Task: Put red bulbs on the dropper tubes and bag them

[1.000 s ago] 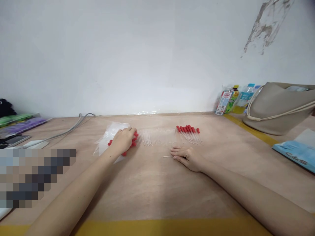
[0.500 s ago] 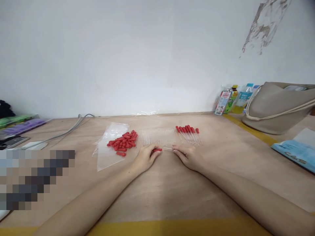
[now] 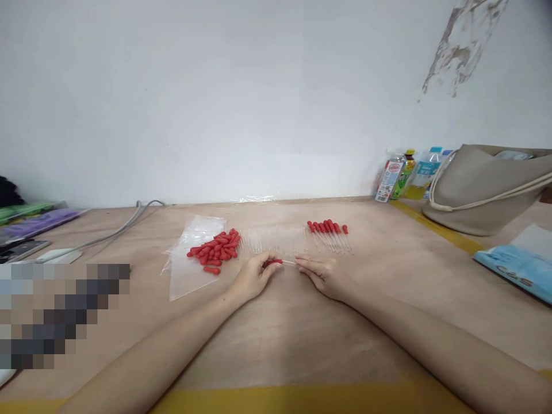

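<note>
Purple and green packets (image 3: pixel 38 221) toward ten o'clock, with the gap between the hands as the dial's centre; well out of the way, probably for elbow room. Grey cable (image 3: pixel 129 221) nearer in, also toward ten, running to the wall (image 3: pixel 259 103).

At nine, on clear plastic sheeting (image 3: pixel 185 283), a heap of red bulbs (image 3: pixel 215 251), likely there to spare the left hand (image 3: pixel 253 276) long reaches. Left hand pinched round one red bulb (image 3: pixel 275 262), aimed toward three, seemingly to line up with the tube.

Just beyond, at twelve, a row of clear tubes (image 3: pixel 280 238) flat on the desk (image 3: pixel 267 333), apparently spread for picking singly. Hands apart, bridged by one slim tube (image 3: pixel 288 263); too small to tell whether already inside the bulb. Right hand (image 3: pixel 326 277) closed at the fingertips on the tube's other end, low over the desk, likely for steadiness.

At two, red-topped tubes (image 3: pixel 330 228), bulbs outward, probably grouped apart to avoid mixing with bare ones. Between two and three, carton (image 3: pixel 388 181), bottles (image 3: pixel 425 175) and beige bag (image 3: pixel 487 198); at three, blue packet (image 3: pixel 511 269).
</note>
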A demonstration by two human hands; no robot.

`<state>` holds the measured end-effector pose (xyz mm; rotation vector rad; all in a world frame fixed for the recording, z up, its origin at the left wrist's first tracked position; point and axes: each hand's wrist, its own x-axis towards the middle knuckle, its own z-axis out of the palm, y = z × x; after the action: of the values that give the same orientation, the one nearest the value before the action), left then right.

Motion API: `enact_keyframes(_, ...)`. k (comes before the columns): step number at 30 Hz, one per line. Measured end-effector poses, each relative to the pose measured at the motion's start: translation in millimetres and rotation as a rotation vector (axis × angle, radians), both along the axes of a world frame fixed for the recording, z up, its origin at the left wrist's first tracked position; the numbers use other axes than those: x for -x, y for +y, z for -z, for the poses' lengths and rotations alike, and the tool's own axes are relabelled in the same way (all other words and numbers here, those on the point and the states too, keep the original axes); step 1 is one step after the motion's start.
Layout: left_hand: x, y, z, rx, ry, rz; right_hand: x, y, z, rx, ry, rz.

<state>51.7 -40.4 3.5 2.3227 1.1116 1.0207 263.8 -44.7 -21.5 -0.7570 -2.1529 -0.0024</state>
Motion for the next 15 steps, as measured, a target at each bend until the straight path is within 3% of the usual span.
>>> enact_keyframes(7, 2.8, -1.1, -0.4, 0.005, 0.07, 0.083, -5.7, 9.1, 0.7, -0.088, -0.107, -0.098)
enact_keyframes(15, 5.6, 1.7, 4.3, -0.244, 0.21, 0.115, -4.5, 12.8, 10.4, -0.148, -0.186, -0.035)
